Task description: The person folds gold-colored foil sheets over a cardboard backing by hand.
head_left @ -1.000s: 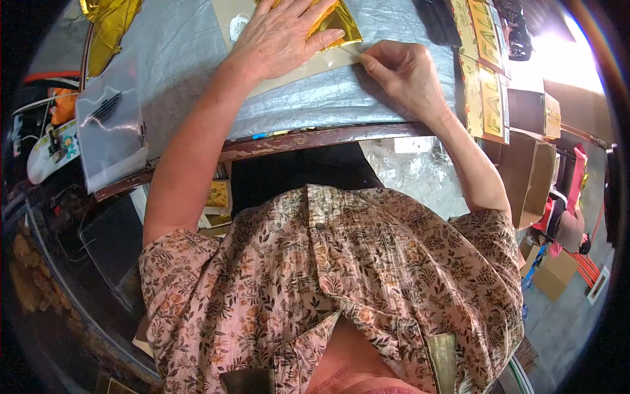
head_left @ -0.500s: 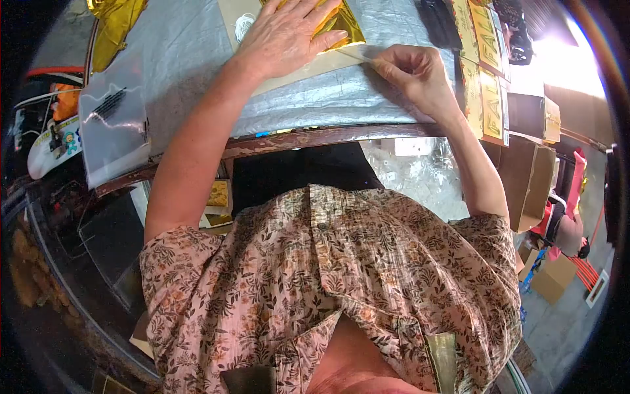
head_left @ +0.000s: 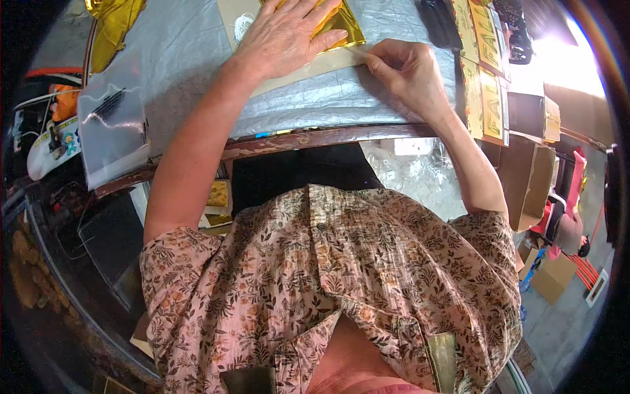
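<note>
the right hand [head_left: 408, 73] pinches its fingertips [head_left: 371, 59] shut at the edge of a flat tan cardboard sheet [head_left: 295, 73]; what they nip is too small to tell. the left hand [head_left: 285, 36] lies spread flat, holding down a shiny gold foil sheet [head_left: 342, 25] on that card. a hard tug would likely skew or crease the foil.

Hands: two, left hand [head_left: 282, 36] and right hand [head_left: 407, 72]. Gold foil: two, foil sheet [head_left: 342, 26] and crumpled foil [head_left: 111, 23]. Tan card [head_left: 315, 67]: one. Clear bag [head_left: 111, 134]: one.

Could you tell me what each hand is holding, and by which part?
The left hand presses flat on the gold foil, gripping nothing. The right hand pinches the tan card at its right edge, beside the foil's corner.
</note>
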Demonstrator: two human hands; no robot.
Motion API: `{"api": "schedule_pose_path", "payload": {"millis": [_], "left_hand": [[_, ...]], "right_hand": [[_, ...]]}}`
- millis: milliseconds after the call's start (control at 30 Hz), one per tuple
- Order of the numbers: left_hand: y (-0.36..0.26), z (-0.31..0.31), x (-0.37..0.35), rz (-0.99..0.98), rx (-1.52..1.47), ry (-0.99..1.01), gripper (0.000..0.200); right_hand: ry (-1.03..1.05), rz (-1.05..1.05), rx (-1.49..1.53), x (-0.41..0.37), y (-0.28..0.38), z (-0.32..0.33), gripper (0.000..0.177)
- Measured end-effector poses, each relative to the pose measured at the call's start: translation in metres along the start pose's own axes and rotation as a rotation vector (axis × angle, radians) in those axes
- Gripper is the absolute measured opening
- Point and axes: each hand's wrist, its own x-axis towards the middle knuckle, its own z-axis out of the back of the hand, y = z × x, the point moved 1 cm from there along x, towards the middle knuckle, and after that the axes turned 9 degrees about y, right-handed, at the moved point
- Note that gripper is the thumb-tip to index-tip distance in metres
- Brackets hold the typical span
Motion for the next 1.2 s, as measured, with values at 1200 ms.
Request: {"api": "schedule_pose_path", "payload": {"millis": [1200], "left_hand": [[-0.001, 0.0, 0.0, 0.016, -0.013, 0.025, 0.07]], "right_hand": [[0.022, 0.023, 0.239, -0.008, -0.013, -0.006, 0.02]]}}
